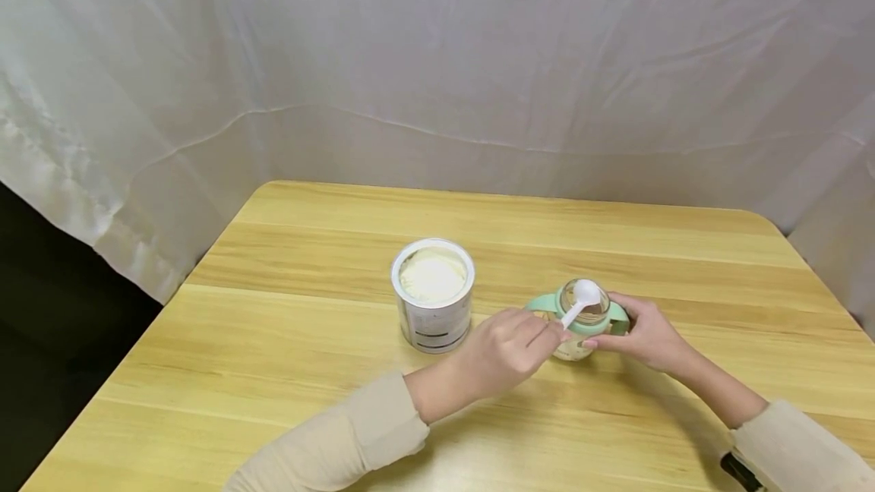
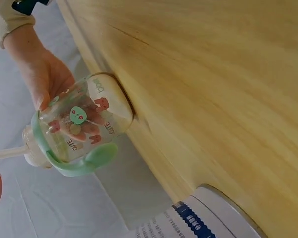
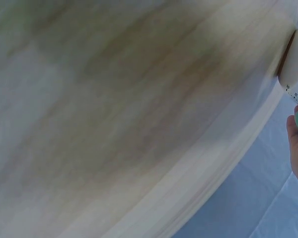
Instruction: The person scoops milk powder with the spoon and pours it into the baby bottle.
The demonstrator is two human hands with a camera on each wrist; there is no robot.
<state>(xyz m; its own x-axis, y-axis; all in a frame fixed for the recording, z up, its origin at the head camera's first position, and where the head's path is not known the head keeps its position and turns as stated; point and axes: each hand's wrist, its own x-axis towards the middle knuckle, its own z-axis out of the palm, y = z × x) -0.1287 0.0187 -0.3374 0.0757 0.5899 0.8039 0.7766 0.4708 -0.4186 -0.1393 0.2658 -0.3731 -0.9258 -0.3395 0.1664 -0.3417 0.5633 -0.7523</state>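
The spooning looks partway through: the powder tin (image 1: 438,327) stands open near the middle of the bench (image 1: 294,370), pale powder (image 1: 432,279) in plain sight, and the two-handled baby bottle (image 2: 84,126) is upright and uncapped to its right, inward from the bench's right-hand edge. The left hand (image 1: 502,351) pinches the handle of a white scoop (image 1: 585,292) whose bowl is over the bottle's mouth; the right hand (image 1: 645,332) grips the bottle's side, apparently steadying it. From where I stand I can't tell whether the scoop has been emptied. With both containers uncovered, I'd judge that closing them is left undone.
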